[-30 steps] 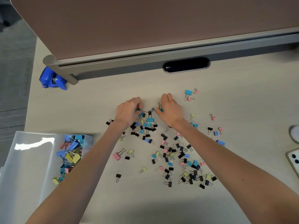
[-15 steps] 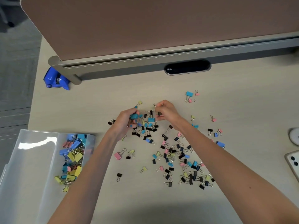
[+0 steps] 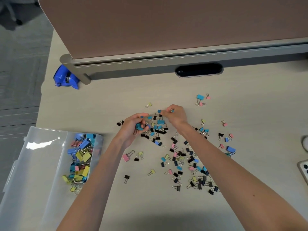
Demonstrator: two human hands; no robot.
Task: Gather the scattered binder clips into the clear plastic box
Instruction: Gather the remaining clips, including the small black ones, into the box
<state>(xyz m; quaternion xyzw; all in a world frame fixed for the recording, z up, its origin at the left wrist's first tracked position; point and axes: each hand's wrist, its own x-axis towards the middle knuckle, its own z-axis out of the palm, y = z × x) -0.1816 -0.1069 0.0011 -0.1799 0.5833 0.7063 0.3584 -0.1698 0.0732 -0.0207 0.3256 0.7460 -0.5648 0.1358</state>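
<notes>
Beige tabletop (image 3: 116, 97) seen from above, closed along its far edge by a brown partition (image 3: 166, 22) on a grey rail, with a dark oval cable opening (image 3: 199, 70) just in front of the rail. Scattered binder clips (image 3: 179, 167) in black, blue, pink and yellow lie across the middle of the tabletop and out toward its right edge.

My left hand (image 3: 130, 132) is at the left end of the scatter. Its fingers (image 3: 139, 115) are curled round a bunch of teal clips (image 3: 138, 126) held against the palm. My right hand (image 3: 175, 116) is just beside it, nearer the far edge. Its fingers (image 3: 164, 112) are bent and pinch a small clip (image 3: 172, 110), of which only the wire loop shows. The hands are close but apart.

At the near left corner sits the clear plastic box (image 3: 41, 164), its lid folded open to the left. Its right half holds a heap of gathered clips (image 3: 81, 155), blue, yellow and pink. A blue plastic object (image 3: 65, 78) stands at the far left corner, beside the rail's end. A phone (image 3: 304, 169) shows partly at the right edge.
</notes>
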